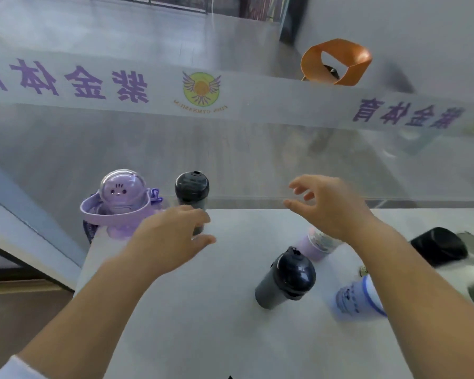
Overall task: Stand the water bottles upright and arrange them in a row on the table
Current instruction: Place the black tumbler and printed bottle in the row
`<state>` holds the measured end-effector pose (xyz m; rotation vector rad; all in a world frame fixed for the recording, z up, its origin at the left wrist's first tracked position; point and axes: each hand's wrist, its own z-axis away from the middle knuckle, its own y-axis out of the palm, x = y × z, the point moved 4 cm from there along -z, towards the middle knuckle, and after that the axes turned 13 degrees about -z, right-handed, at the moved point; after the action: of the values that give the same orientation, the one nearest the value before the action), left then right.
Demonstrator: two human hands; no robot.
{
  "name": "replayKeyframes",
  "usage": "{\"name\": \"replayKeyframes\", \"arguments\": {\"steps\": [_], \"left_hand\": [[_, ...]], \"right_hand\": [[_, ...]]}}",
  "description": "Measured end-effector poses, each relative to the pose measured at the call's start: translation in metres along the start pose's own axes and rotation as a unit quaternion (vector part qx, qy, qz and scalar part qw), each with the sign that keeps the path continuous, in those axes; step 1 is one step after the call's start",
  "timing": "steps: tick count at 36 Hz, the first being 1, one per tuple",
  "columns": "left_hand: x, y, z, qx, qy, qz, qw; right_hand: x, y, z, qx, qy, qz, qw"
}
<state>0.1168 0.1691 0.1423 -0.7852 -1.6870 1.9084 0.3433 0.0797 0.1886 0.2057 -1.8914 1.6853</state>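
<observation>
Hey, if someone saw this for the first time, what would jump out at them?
Probably the purple cartoon-face bottle with its clear dome lid, standing at the table's far left corner beside a black-lidded bottle. Then the two open hands, left hand and right hand, hovering over the white top, with a dark grey bottle near the middle.

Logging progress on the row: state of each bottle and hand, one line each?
purple bottle: upright, far left corner
black-lidded bottle: upright beside it
dark grey bottle: upright, mid-table
lilac cup: partly hidden, pose unclear
blue-print bottle: blurred, unclear
black bottle: blurred, unclear
left hand: open, empty
right hand: open, empty
</observation>
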Motion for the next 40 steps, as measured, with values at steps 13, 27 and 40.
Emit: {"name": "replayKeyframes", "arguments": {"steps": [13, 27, 40], "left_hand": [[-0.138, 0.037, -0.007, 0.07, 0.123, 0.035, 0.989], [-0.174, 0.056, -0.02, 0.136, 0.015, -0.011, 0.991], [-0.144, 0.044, -0.055, 0.071, -0.055, 0.04, 0.995]], "right_hand": [[-0.106, -0.018, 0.076, -0.082, 0.03, -0.04, 0.995], [-0.155, -0.016, 0.042, -0.049, 0.084, -0.028, 0.995], [-0.164, -0.008, 0.011, 0.029, 0.165, -0.064, 0.984]]}}
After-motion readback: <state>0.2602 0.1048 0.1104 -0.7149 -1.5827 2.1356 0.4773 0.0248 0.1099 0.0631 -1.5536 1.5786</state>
